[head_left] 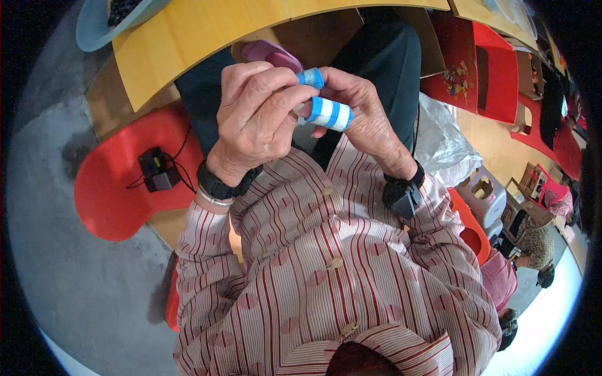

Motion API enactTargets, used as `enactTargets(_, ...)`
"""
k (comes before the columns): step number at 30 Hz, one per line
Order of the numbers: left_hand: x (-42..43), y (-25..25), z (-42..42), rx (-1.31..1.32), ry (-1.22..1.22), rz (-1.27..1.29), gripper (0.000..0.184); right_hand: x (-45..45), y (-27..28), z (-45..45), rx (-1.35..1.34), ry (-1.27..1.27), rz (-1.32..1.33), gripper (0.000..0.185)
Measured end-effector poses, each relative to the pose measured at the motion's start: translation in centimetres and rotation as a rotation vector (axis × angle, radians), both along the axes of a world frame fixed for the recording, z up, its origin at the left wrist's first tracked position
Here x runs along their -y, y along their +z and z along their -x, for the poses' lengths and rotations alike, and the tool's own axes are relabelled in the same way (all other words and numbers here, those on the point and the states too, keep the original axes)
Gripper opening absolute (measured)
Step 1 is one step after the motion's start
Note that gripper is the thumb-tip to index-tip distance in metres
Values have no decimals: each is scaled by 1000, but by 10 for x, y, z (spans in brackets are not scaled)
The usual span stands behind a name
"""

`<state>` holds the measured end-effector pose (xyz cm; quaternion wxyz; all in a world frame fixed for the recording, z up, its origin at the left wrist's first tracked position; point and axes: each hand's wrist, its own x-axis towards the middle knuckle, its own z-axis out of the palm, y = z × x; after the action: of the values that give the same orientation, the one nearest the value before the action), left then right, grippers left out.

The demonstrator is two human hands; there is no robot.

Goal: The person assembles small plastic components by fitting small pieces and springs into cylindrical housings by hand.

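Note:
In front of my lap, my left hand (260, 113) and my right hand (364, 119) meet with bent fingers. A blue-and-white striped band (332, 114) sits at the fingers of my right hand, apparently wrapped around one. Above it a second, smaller blue-and-white band (311, 78) lies between the fingertips of both hands. My left thumb and index finger are pinched together beside these bands. Anything small held between the fingertips is too hidden to name. Black straps circle both wrists, and a bracelet (213, 199) rests below the left strap.
A yellow wooden table edge (188, 37) curves ahead, with a blue-grey basin (94, 28) at its left. Left of me, a red stool (125, 182) carries a black device (158, 169) with cables. Red chairs (501, 69), a plastic bag (445, 138) and other people (501, 276) are on the right.

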<state>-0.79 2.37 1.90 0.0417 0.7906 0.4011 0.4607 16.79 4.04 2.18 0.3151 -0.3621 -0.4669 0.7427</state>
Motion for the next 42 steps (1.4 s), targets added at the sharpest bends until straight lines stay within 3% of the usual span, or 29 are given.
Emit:
enactTargets(11, 0, -5, 4, 39, -26, 30, 26, -6, 5, 1, 172, 58, -49, 33)
enactTargets(26, 2, -6, 11, -22, -69, 95, 32, 0, -2, 4, 22, -3, 59, 27)
enactTargets(29, 5, 6, 8, 146, -77, 286, 36, 1, 2, 1, 76, -15, 25, 29)
enactTargets(33, 21, 9, 19, 440, -153, 599, 48, 3, -6, 2, 147, -56, -367, 34)
enactTargets(34, 24, 8, 19, 475, -184, 624, 64, 4, -3, 2, 171, -55, -389, 36)
enactTargets(38, 25, 20, 8, 235, -127, 555, 75, 4, 1, 1, 262, 29, -503, 43)
enactTargets(42, 25, 15, 6, 265, -122, 549, 70, 5, -1, -1, 247, 51, -428, 43)
